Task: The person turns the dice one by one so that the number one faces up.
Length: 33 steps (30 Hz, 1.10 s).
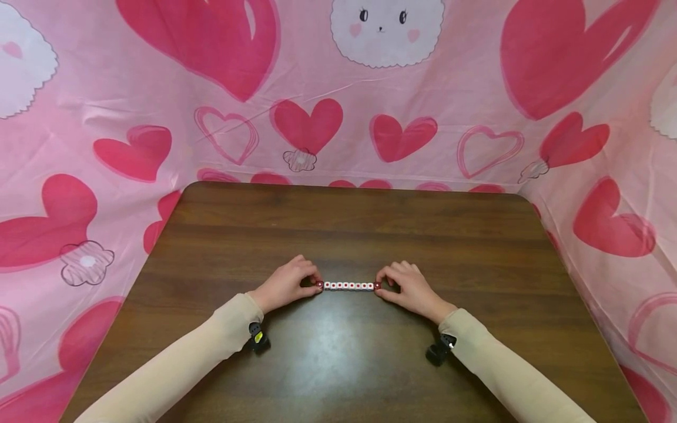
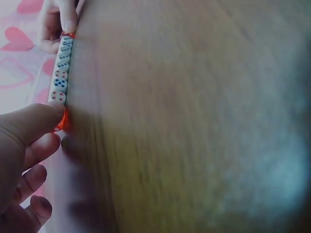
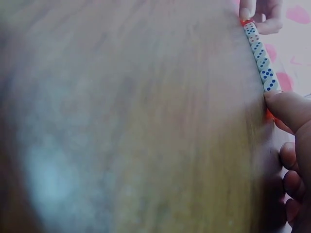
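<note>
A straight row of white dice lies side to side across the table, with a translucent red die at each end. My left hand pinches the left red die between thumb and forefinger, its other fingers loosely bent. At the opposite end, my right hand has thumb and forefinger on the right red die. The left wrist view shows orange-red plastic just under the thumb. Blue and red pips mark the white dice in the wrist views. Fingertips partly hide both red dice.
The brown wooden table has rounded far corners and reflects light in front of the dice. Pink cloth printed with hearts hangs behind it and along both sides. Dark wrist devices sit below both sleeve cuffs.
</note>
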{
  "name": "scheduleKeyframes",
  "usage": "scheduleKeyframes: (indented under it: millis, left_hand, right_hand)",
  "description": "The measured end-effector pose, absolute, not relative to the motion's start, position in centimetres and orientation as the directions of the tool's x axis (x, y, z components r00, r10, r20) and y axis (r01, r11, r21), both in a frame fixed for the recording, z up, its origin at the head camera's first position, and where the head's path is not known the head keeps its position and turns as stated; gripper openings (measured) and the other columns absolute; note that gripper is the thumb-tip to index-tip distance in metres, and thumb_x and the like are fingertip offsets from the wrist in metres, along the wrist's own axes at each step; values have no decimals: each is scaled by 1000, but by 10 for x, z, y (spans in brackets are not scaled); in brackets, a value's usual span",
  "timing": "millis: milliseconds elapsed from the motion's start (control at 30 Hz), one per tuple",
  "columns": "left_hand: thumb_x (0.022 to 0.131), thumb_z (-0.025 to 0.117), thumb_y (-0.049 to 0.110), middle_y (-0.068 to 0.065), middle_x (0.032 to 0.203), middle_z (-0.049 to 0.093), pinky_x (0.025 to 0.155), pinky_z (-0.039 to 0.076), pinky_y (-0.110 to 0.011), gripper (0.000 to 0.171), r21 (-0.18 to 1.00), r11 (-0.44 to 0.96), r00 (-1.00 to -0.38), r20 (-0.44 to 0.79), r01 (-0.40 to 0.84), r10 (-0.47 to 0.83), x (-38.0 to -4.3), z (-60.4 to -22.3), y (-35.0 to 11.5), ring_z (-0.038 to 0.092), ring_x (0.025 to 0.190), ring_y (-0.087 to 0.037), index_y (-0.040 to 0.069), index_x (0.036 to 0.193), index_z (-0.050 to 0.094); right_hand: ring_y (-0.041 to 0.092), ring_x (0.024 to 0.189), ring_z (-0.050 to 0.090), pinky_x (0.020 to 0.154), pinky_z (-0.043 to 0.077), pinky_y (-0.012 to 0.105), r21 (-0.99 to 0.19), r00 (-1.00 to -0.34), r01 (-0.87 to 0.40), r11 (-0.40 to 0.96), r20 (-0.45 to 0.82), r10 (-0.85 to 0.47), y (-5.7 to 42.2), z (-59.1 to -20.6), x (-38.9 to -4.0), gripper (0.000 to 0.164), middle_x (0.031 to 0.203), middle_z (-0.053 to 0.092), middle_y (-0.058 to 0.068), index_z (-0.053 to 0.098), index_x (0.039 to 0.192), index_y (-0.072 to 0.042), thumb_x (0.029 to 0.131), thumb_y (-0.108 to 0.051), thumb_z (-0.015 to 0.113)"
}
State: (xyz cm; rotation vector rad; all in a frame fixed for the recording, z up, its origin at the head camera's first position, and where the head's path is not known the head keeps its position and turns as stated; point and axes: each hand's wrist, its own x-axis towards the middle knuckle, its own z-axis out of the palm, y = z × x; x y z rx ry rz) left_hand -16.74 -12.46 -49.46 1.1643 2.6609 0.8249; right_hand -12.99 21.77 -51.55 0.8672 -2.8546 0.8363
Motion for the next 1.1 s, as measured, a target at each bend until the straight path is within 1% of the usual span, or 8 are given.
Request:
scheduleKeyframes:
  millis: [367, 600, 767, 867, 967, 1033, 1100]
  left_hand:
    - [92, 82, 22, 11, 92, 62, 76, 50, -28, 12, 531, 591, -736, 95, 607, 670, -163, -499, -122, 52, 90, -10, 20, 98, 71]
    - [92, 80, 20, 10, 91, 58, 76, 49, -28, 13, 496, 588, -729, 145, 639, 669, -160, -503, -119, 51, 89, -10, 20, 97, 69]
    - [92, 79, 17, 7, 91, 59, 77, 49, -30, 12, 490, 572, -717, 175, 658, 674, -157, -503, -118, 51, 89, -12, 18, 98, 69]
    - [94, 77, 17, 6, 94, 59, 81, 49, -32, 12, 501, 561, -710, 166, 659, 685, -157, -504, -119, 52, 91, -13, 16, 103, 69]
    - [95, 78, 21, 5, 99, 59, 86, 49, -33, 20, 530, 555, -710, 136, 641, 691, -157, -504, -122, 51, 95, -13, 15, 112, 69]
    - [96, 78, 27, 5, 102, 59, 88, 49, -35, 27, 558, 559, -722, 109, 613, 683, -158, -502, -125, 51, 98, -13, 14, 118, 69]
    - [98, 74, 31, 5, 106, 60, 90, 49, -37, 30, 588, 571, -747, 89, 573, 659, -157, -500, -128, 53, 101, -14, 14, 122, 68]
  right_hand:
    - [11, 81, 40, 78, 29, 35, -485, -848, -517, 705, 175, -501, 216, -514, -131, 21, 82, 45, -11, 65, 100, -24, 90, -30, 82]
    - [11, 80, 40, 78, 29, 35, -492, -857, -500, 713, 164, -488, 216, -514, -131, 22, 81, 46, -11, 65, 100, -24, 89, -30, 83]
    - [11, 82, 40, 79, 29, 36, -505, -865, -483, 715, 150, -479, 217, -515, -132, 23, 82, 46, -13, 65, 100, -25, 88, -31, 83]
    - [10, 82, 41, 80, 29, 36, -527, -868, -476, 704, 150, -474, 218, -514, -131, 23, 83, 48, -13, 66, 101, -25, 88, -31, 84]
    - [11, 83, 43, 81, 30, 36, -566, -876, -450, 691, 131, -464, 221, -511, -131, 24, 84, 51, -12, 68, 105, -24, 89, -33, 83]
    - [11, 86, 45, 82, 32, 37, -611, -891, -406, 680, 99, -443, 223, -507, -129, 25, 86, 54, -12, 69, 108, -23, 90, -33, 83]
    - [12, 89, 48, 85, 37, 37, -655, -907, -351, 669, 61, -416, 227, -503, -127, 26, 90, 56, -11, 69, 112, -21, 92, -32, 81]
